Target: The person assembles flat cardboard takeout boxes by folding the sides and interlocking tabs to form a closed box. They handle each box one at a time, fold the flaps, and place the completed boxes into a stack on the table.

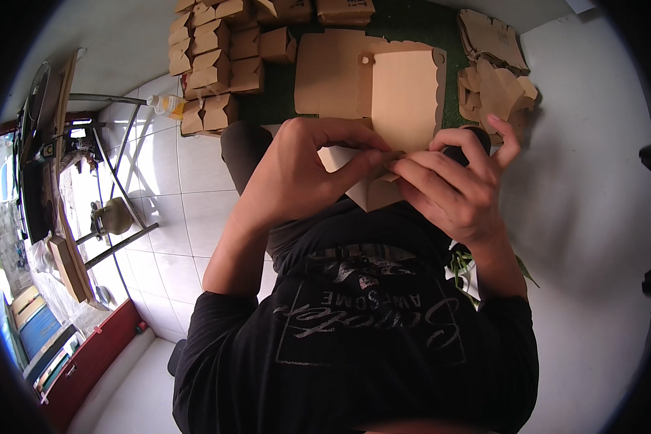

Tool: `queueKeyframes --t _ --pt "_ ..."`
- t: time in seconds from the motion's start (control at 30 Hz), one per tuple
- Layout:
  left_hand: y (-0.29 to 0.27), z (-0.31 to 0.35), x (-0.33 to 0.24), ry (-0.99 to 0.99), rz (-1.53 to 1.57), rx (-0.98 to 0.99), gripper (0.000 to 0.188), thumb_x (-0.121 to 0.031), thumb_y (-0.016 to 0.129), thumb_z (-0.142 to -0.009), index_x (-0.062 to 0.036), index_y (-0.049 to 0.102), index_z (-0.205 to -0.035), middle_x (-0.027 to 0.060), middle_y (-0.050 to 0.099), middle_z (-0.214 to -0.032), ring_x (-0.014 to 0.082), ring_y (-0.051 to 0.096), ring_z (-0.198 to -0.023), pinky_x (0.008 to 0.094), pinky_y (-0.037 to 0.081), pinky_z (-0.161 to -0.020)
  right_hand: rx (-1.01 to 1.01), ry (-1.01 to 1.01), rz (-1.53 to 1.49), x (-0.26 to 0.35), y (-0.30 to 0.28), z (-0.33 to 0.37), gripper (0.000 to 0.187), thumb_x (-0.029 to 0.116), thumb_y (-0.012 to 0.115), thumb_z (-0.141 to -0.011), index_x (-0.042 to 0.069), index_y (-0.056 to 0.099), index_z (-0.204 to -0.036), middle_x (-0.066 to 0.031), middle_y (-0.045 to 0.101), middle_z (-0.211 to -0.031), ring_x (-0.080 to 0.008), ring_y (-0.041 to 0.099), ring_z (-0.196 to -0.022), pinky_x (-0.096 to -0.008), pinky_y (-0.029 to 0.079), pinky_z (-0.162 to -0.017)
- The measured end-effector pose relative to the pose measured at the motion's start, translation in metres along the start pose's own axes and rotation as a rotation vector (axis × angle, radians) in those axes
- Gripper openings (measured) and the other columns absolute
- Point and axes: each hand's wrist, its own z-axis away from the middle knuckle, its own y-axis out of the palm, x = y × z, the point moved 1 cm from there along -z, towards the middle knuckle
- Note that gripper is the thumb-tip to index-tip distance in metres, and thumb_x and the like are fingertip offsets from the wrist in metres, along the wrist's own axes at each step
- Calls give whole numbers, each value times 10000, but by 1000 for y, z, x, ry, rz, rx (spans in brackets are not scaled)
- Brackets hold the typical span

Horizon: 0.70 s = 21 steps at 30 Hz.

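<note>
green surface ahead, tiled floor leftward; fingers of both hands pinch brown cardboard.

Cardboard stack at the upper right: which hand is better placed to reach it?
Probably the right hand: it is nearer the cardboard stack; the left hand is farther off. Both are on the small box, so the right must first let go.

The carton is matt cardboard, the tiles glossy.
</note>
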Motion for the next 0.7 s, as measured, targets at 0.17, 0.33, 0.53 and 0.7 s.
queueKeyframes --t 0.17,0.33,0.53,0.7 --pt "-1 2 -2 5 -38 38 167 -92 878 -1019 -37 904 -1175 100 888 -1092 169 830 -1015 328 628 -939 2 11 19 2 0 0 275 213 991 -726 246 895 -982 145 769 -932 -152 704 -922 -624 303 -1273" --pt "2 0 -3 34 -19 -18 152 -90 902 -960 -23 909 -1097 138 891 -1027 269 872 -985 373 658 -938 -6 9 20 1 1 2 247 263 986 -772 257 916 -1008 153 782 -942 -143 699 -917 -622 295 -1279" --pt "-8 -1 -5 -27 14 57 159 -130 852 -1038 -25 896 -1149 117 893 -1048 245 870 -1025 362 656 -957 -34 -38 72 0 -1 6 165 290 924 -869 298 927 -1034 176 801 -980 -112 695 -921 -638 285 -1287" --pt "-25 -15 6 -94 -4 282 220 -183 781 -1112 -23 875 -1231 114 888 -1100 224 854 -1047 354 651 -966 -83 -99 119 4 2 9 156 311 887 -910 347 915 -1060 189 810 -1015 -100 696 -912 -667 282 -1278"
